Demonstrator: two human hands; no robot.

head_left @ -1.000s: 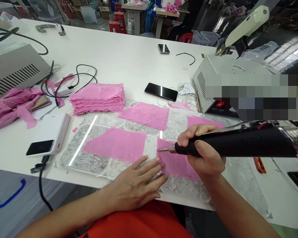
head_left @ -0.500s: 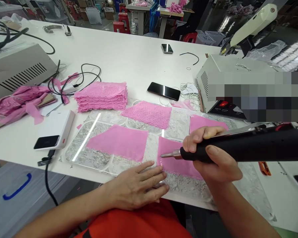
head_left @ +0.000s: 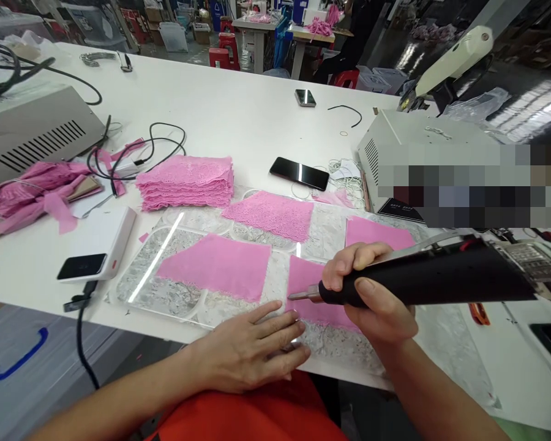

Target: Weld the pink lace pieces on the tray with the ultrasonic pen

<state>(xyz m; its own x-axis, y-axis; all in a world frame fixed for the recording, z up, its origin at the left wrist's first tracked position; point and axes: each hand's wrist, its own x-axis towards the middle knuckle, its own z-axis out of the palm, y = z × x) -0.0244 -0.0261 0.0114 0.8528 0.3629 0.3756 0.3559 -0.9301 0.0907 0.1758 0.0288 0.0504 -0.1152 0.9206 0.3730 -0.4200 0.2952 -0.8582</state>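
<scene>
1. Right hand: fingers and thumb wrapped firmly round a black-handled tool, right of centre; its metal tip points left, at the left edge of a pink cloth piece. Tip contact: cannot tell.
2. Left hand: lower centre, palm down, fingers loosely spread, gripping nothing; fingertips at that cloth's lower left corner.
3. Under the cloth, a marbled sheet, glossy, light streaks at left. Three more pink pieces on it: centre left, centre, and one partly behind the right hand.
4. White table beneath all, running to the upper frame. Lace stack left of centre; black phone near centre; grey metal boxes at left and right.
5. Room, top of frame: red stools, a seated person in dark clothes.
6. Containers: clear bin with blue handle, lower left, contents unreadable; pale tub, upper left, inside too small to read.
</scene>
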